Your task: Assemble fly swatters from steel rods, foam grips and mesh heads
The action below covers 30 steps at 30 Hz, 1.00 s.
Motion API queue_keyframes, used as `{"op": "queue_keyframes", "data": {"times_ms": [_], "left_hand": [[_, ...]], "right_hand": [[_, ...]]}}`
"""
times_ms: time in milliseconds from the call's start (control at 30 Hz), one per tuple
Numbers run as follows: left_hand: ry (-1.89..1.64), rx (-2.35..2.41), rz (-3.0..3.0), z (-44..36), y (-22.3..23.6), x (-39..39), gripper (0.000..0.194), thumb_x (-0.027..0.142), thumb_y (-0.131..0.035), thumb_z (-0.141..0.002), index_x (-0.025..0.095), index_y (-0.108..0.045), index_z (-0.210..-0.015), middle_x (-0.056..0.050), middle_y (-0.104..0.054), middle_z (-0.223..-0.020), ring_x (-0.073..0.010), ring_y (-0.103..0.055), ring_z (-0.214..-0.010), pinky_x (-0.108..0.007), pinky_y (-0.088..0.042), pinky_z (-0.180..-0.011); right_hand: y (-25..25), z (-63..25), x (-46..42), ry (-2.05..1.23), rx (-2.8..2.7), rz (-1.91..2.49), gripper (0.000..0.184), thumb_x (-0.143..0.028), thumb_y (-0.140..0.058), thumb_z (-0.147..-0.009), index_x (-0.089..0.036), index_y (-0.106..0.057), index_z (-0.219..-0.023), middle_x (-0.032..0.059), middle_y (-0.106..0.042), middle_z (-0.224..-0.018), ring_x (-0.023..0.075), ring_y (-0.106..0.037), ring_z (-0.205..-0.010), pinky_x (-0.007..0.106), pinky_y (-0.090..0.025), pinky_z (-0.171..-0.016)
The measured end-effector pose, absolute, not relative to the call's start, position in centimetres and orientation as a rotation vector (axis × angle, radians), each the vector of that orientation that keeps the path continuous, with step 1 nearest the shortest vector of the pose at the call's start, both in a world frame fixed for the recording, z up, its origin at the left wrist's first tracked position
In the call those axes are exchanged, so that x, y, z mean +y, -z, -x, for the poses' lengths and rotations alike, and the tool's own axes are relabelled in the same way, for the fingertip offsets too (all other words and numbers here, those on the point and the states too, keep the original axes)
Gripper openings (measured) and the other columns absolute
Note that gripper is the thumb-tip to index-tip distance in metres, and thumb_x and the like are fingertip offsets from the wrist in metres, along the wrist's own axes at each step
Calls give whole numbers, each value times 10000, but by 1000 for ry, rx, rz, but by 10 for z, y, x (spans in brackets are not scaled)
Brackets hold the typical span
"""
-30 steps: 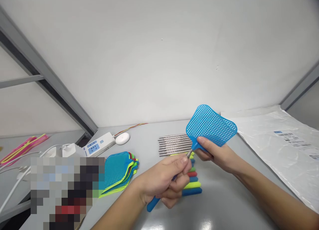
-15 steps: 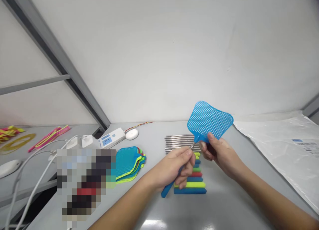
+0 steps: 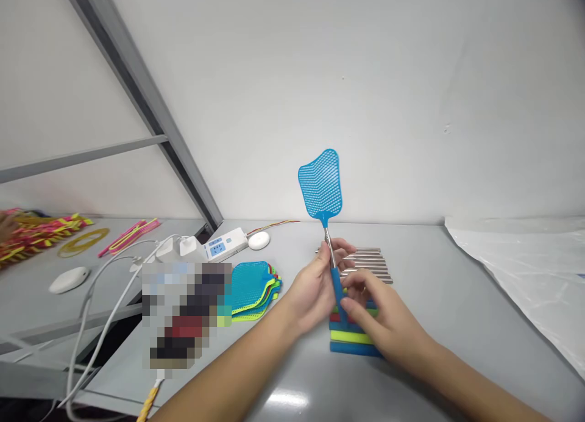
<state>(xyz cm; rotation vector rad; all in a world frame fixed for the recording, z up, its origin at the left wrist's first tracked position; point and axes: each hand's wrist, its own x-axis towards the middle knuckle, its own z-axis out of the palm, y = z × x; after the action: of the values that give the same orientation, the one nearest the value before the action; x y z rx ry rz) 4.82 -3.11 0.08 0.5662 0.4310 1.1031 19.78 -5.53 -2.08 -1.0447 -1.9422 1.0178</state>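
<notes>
A blue fly swatter (image 3: 320, 188) stands upright over the grey table (image 3: 434, 300), mesh head up, metal rod below it. My left hand (image 3: 315, 282) pinches the rod near its top. My right hand (image 3: 375, 315) grips the blue handle just below, fingers closed round it. Under my hands lies a row of coloured handles (image 3: 354, 339) in blue, green and red. Behind them lies a row of bare metal rods (image 3: 370, 260). A stack of mesh swatter heads (image 3: 251, 288), blue on top, lies to the left.
A white power strip (image 3: 223, 244) and a white round puck (image 3: 258, 239) sit at the back left with white cables (image 3: 105, 282). A clear plastic bag (image 3: 525, 275) covers the right side. Pink and yellow bands (image 3: 82, 239) lie far left. A blurred patch hides something at the front left.
The swatter has swung from tilted right to upright. My right hand let go of the mesh head and dropped to the handle. My view has shifted left.
</notes>
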Motion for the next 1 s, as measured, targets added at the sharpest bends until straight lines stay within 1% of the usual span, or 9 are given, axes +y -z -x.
{"op": "queue_keyframes", "data": {"times_ms": [167, 300, 367, 467, 533, 700, 767, 867, 1000], "left_hand": [[-1130, 409, -495, -56, -3, -35, 286, 461, -416, -940, 260, -585, -1054, -35, -551, -1125, -139, -574, -869, -306, -485, -801], [-1094, 423, -522, -61, -3, -39, 324, 460, -382, -951, 257, -585, -1102, -51, -551, -1122, -145, -576, -832, -306, -488, -743], [-1112, 435, -555, -60, -3, -38, 330, 453, -383, -953, 244, -589, -1103, -59, -557, -1114, -155, -576, -855, -313, -488, -757], [-1212, 487, -630, -54, -5, -32, 349, 451, -398, -950, 216, -592, -1120, -78, -577, -1096, -161, -570, -890, -304, -475, -795], [-1303, 554, -664, -49, -5, -28, 392, 484, -408, -938, 187, -603, -1105, -90, -590, -1077, -166, -570, -886, -299, -469, -794], [-1388, 662, -639, -45, 0, -23, 561, 620, -360, -897, 150, -612, -1069, -113, -612, -1055, -201, -572, -929, -306, -466, -774], [-1424, 686, -655, -47, 4, -24, 518, 588, -366, -904, 164, -604, -1082, -109, -619, -1067, -205, -575, -936, -317, -466, -776], [-1592, 668, -687, -48, 6, -24, 398, 459, -394, -910, 182, -601, -1107, -101, -622, -1109, -195, -585, -901, -329, -468, -776], [-1743, 542, -696, -47, -2, -25, 402, 424, -401, -876, 192, -608, -1132, -112, -633, -1142, -229, -610, -933, -374, -480, -800]], "right_hand": [[18, -195, -54, -1026, -1878, 1113, 177, -337, -504, -899, -244, -512, -1049, 2, -592, -846, 156, -539, -732, 290, -426, -664], [19, -193, -54, -895, -1864, 1168, 188, -259, -514, -862, -239, -520, -1049, -29, -552, -728, 144, -526, -661, 269, -420, -616], [19, -195, -54, -813, -1880, 1160, 199, -246, -487, -867, -239, -520, -1064, -17, -577, -766, 152, -549, -698, 271, -433, -633], [19, -201, -52, -744, -1952, 1148, 214, -248, -426, -903, -246, -506, -1101, 17, -627, -918, 167, -595, -814, 285, -461, -700], [19, -207, -48, -691, -2010, 1197, 216, -255, -404, -921, -253, -494, -1117, 21, -634, -939, 168, -607, -798, 290, -468, -683], [26, -216, -37, -412, -2120, 1239, 205, -247, -365, -946, -258, -500, -1099, 28, -621, -942, 155, -600, -705, 278, -462, -605], [28, -218, -34, -265, -2127, 1220, 217, -221, -353, -948, -254, -512, -1091, 30, -609, -931, 144, -597, -685, 258, -452, -576], [30, -222, -30, 11, -2102, 1217, 226, -179, -369, -937, -237, -529, -1085, 21, -595, -871, 123, -571, -613, 228, -401, -504], [27, -230, -27, 324, -2089, 1173, 209, -139, -398, -925, -215, -556, -1039, 11, -606, -834, 94, -506, -534, 220, -313, -452]]}}
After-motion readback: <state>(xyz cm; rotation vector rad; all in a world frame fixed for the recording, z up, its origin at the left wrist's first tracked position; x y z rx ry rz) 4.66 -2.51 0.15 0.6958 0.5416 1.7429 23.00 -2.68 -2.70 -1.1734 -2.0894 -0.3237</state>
